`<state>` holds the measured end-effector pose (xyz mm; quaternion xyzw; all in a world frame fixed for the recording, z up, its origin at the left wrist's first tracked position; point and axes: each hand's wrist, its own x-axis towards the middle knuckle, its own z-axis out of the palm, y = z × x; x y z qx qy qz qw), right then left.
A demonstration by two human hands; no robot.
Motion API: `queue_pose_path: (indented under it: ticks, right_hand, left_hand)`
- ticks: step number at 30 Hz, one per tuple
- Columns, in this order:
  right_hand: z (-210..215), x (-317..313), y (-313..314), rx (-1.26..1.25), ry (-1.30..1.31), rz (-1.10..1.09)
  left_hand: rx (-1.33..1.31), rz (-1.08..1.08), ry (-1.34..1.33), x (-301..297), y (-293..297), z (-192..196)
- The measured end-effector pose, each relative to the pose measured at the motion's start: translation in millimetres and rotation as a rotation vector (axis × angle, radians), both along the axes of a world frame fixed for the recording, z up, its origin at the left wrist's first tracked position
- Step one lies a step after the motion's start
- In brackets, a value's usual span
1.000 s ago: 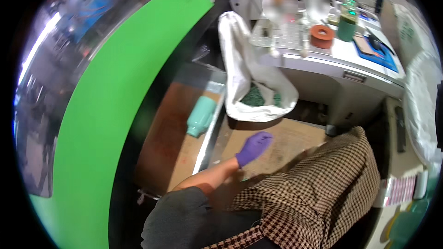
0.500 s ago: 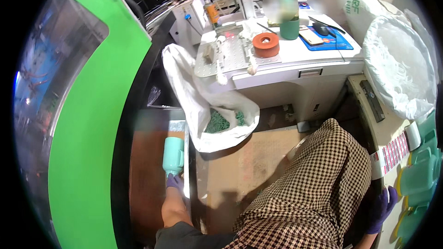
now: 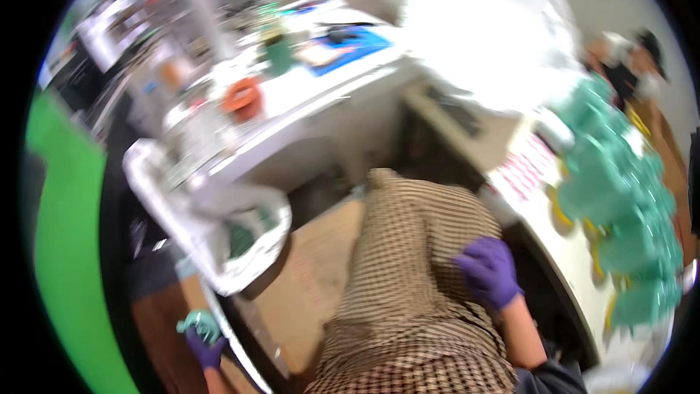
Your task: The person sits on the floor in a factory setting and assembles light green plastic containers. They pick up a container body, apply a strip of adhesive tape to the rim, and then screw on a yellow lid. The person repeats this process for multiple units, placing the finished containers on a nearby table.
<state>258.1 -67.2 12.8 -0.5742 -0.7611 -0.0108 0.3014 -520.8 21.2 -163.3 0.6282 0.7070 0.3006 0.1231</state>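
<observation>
My left hand (image 3: 207, 347), in a purple glove, is closed around a light teal mug (image 3: 202, 325) at the lower left, above a brown surface beside a pale rail. The mug's end faces up toward me. My right hand (image 3: 490, 271), also gloved in purple, hovers over the checkered cloth (image 3: 408, 270) on my lap. Its fingers are curled in, and no object shows in it. On the white table to my right stand several teal mugs (image 3: 598, 175) with yellow rims. The whole picture is smeared by motion.
A white sack (image 3: 273, 259) with green scraps stands open between my left arm and the desk (image 3: 350, 76). On the desk are an orange tape roll (image 3: 242, 98) and a blue mat (image 3: 364, 47). A green machine panel (image 3: 69, 248) rises at left; a white-lined bin (image 3: 488, 44) stands far right.
My view has swung to the right. My right hand has left the right-hand table's edge and come over my lap, its fingers now curled. The mug in my left hand has tipped its end toward me.
</observation>
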Motion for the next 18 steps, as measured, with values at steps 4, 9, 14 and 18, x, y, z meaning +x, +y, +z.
queue_pose_path:
  ticks: [4,9,14,18]
  right_hand:
    - [-14.8,-3.1,21.8,0.112,-0.03,0.141]
    - [2.0,-12.3,-5.0,0.191,0.082,0.0]
    - [-4.8,-54.1,13.9,0.224,0.348,0.112]
    - [7.2,-116.2,40.8,0.186,0.247,0.354]
  left_hand:
    - [0.146,0.247,0.292,-39.6,40.5,-30.7]
    - [0.392,-0.074,0.734,88.0,94.5,102.6]
    - [0.213,-0.435,-0.099,298.9,64.8,199.8]
    - [0.124,-0.613,-0.577,421.5,25.1,179.5]
